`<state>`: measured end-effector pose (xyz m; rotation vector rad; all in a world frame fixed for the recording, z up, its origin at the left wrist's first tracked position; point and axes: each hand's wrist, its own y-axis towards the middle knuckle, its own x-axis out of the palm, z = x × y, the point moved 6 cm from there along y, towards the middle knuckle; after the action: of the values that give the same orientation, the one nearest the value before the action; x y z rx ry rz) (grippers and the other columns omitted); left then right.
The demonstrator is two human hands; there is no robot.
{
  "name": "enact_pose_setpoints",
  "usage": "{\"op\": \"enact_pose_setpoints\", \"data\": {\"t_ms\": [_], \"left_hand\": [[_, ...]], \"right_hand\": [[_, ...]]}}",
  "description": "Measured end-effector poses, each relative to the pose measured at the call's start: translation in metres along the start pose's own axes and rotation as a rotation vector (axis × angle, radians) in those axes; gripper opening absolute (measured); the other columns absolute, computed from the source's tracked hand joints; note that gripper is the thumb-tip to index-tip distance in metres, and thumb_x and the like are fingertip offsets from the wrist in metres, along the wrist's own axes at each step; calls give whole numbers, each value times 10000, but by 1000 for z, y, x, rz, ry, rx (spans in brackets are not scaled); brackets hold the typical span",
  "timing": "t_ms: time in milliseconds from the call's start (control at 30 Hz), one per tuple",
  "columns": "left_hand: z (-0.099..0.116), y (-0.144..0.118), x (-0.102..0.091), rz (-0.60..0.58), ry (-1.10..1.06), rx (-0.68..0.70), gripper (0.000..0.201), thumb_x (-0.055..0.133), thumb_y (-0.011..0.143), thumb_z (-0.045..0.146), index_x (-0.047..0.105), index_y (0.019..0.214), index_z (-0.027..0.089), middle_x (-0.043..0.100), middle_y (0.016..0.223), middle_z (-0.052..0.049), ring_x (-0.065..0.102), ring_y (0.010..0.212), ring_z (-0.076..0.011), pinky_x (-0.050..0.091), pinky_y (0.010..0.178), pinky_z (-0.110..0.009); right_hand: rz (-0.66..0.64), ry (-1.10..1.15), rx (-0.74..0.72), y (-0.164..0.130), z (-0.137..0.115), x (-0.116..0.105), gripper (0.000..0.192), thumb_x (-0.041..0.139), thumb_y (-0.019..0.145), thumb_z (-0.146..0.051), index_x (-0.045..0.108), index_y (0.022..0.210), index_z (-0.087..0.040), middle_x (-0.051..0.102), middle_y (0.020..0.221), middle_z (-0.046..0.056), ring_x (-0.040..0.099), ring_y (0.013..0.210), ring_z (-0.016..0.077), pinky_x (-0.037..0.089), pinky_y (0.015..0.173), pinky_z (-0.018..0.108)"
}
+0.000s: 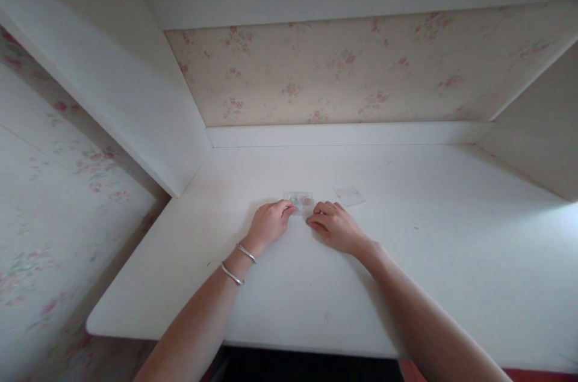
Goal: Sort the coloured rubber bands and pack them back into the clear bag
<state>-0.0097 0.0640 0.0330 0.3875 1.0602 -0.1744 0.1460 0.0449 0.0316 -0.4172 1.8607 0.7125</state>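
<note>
A small clear plastic case (301,197) with greenish and orange bits in it lies on the white desk. At its left front corner, my left hand (272,222) has thumb and fingers pinched together on the case's edge. My right hand (336,227) is closed just right of the case, fingers curled and thumb pressed against them. Something tiny and dark shows at its fingertips, too small to name. Beyond the right hand lies a flat, clear rectangular piece (349,195), apart from both hands. Two silver bangles (239,264) circle my left wrist.
The white desk (280,298) has a rounded front left corner. A white side panel (117,69) rises at the left, another panel (537,123) at the right, and a low ledge (352,133) runs along the back below floral wallpaper (334,69).
</note>
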Motion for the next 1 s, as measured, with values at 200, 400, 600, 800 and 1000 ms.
{"op": "enact_pose_setpoints", "data": {"t_ms": [200, 400, 600, 800, 1000], "left_hand": [[-3, 3, 3, 33, -56, -15, 251, 423, 929, 333, 647, 955, 223, 708, 878, -22, 641, 770, -140, 425, 682, -215], [2, -5, -10, 80, -77, -13, 283, 399, 934, 351, 641, 973, 210, 706, 849, -25, 630, 727, -134, 416, 658, -213], [19, -14, 5, -106, -54, 72, 278, 404, 923, 332, 665, 961, 244, 714, 869, -14, 647, 758, -153, 441, 676, -231], [38, -20, 22, -206, 86, 113, 269, 409, 912, 331, 651, 998, 252, 707, 900, -36, 656, 821, -201, 476, 721, -282], [38, -20, 23, -246, 143, 101, 305, 368, 926, 350, 649, 980, 243, 705, 917, -45, 659, 832, -203, 487, 734, -295]], "right_hand": [[16, -15, -9, 0, -3, -1, 196, 500, 875, -172, 684, 853, -237, 590, 856, 28, 491, 829, 147, 314, 749, 284], [105, 31, -8, 0, -3, -5, 173, 518, 871, -188, 684, 854, -231, 593, 878, 30, 489, 823, 146, 328, 754, 285], [311, 154, 84, 3, 5, -4, 188, 496, 895, -259, 679, 915, -224, 576, 873, 48, 498, 815, 164, 376, 747, 301], [417, 201, 145, 19, 5, 3, 205, 506, 891, -309, 698, 895, -237, 547, 843, 49, 502, 810, 169, 399, 737, 319], [335, 163, 137, 27, 9, 10, 167, 547, 872, -330, 709, 897, -297, 548, 830, 30, 504, 813, 166, 399, 742, 315]]}}
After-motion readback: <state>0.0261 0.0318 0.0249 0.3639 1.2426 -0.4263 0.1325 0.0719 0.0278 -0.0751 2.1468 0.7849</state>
